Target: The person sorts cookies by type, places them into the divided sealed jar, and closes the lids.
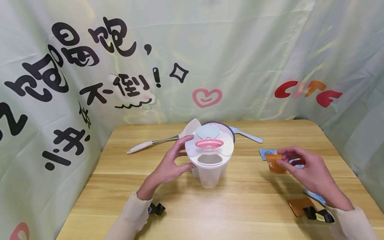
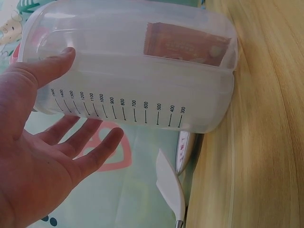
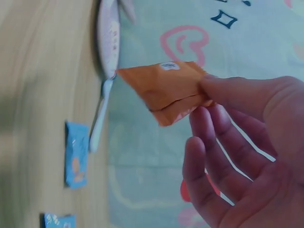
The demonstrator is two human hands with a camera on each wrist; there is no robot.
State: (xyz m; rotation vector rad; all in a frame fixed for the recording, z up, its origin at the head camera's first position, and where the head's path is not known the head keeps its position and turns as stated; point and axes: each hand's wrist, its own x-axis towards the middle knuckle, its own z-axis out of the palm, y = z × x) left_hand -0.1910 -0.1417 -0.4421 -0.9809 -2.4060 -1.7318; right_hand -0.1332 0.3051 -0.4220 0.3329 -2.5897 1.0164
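My left hand (image 1: 168,166) holds the side of a clear plastic storage jar (image 1: 209,176), its thumb on the near side and fingers reaching toward the lid's rim. The jar stands upright under a white lid (image 1: 192,150) with a pink handle (image 1: 210,144), a pale blue flap (image 1: 208,131) and an opening at the front. Through the wall, printed with a volume scale, a reddish-brown packet (image 2: 187,43) shows inside. Over the table at right, my right hand (image 1: 309,166) pinches a small orange packet (image 1: 276,164) between thumb and fingers.
Behind the jar stand a dark-rimmed bowl (image 1: 230,130), a spatula (image 1: 151,142) to its left and a light blue utensil (image 1: 250,136) to its right. Blue packets (image 3: 76,154) lie near the right hand; another orange packet (image 1: 300,206) lies by the right wrist. Printed cloth (image 1: 240,66) hangs behind.
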